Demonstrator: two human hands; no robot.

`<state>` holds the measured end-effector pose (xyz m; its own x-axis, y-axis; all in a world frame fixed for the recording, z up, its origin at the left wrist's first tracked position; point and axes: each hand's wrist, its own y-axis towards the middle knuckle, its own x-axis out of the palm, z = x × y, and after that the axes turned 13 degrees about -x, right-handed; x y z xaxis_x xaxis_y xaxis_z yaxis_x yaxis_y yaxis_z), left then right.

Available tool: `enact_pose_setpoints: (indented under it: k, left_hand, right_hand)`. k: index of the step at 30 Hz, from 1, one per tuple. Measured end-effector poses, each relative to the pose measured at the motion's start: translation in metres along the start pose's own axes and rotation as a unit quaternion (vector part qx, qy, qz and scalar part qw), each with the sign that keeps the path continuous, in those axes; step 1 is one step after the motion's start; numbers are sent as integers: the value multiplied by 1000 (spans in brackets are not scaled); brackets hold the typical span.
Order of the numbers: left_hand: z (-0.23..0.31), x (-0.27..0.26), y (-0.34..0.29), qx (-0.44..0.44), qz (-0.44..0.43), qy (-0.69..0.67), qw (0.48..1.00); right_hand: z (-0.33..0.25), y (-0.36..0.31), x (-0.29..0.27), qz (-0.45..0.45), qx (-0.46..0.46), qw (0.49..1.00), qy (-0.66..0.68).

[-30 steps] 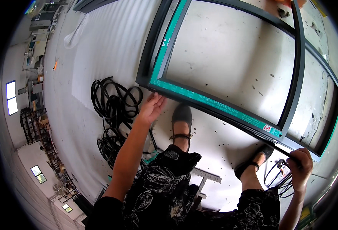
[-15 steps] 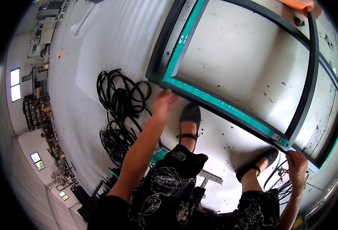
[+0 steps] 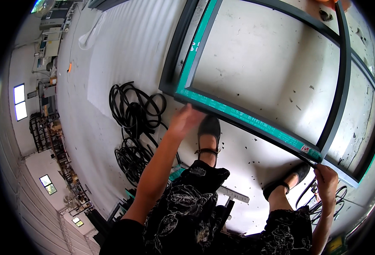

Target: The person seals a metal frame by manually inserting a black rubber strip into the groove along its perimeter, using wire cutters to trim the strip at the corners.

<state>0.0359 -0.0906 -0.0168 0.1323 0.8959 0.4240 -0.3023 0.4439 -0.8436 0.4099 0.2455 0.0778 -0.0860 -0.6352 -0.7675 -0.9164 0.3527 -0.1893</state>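
A dark grey window frame (image 3: 345, 80), with green printed film along its near and left bars, spans the upper right. My left hand (image 3: 186, 121) is at the outer edge of its near bar, close to the left corner. Motion smears its fingers, so what they hold does not show. At the right end of that bar my right hand (image 3: 326, 176) is closed in a pinch by the corner, on something thin and dark that I cannot make out. A dark line runs along the bar's outer edge between both hands.
Loose coils of black strip (image 3: 132, 111) lie on the floor left of my left arm. My shoes (image 3: 209, 131) stand below the frame. A metal square (image 3: 234, 194) lies between my legs, and thin cables (image 3: 340, 197) lie beside my right forearm. Small dark scraps dot the floor.
My left hand has shifted slightly down beside the bar. My right hand stays pinched at the corner. The frame sits slightly farther left in view.
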Motion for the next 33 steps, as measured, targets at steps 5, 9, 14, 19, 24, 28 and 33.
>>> enact_pose_setpoints:
  k: [5,9,14,19,24,28,33]
  left_hand:
    - [-6,5,-3,-21,-86,-60,994]
    - [-12,4,7,-1,-67,-21,998]
    - [-12,1,7,40,2,11,999]
    - [-16,6,13,63,54,37,996]
    - [-25,5,5,25,6,25,999]
    - [-26,2,11,54,16,45,997]
    - [-30,21,5,5,26,14,1000]
  right_hand:
    - [11,-4,1,3,114,981,158]
    - [27,-7,-7,-122,191,894,387]
    - [27,-9,-18,-159,175,852,467]
    - [28,-11,-7,-84,224,862,447]
    - [20,-7,-10,-111,211,888,392]
    - [15,-4,-7,-71,75,964,245]
    - [13,-3,-6,-31,51,980,189]
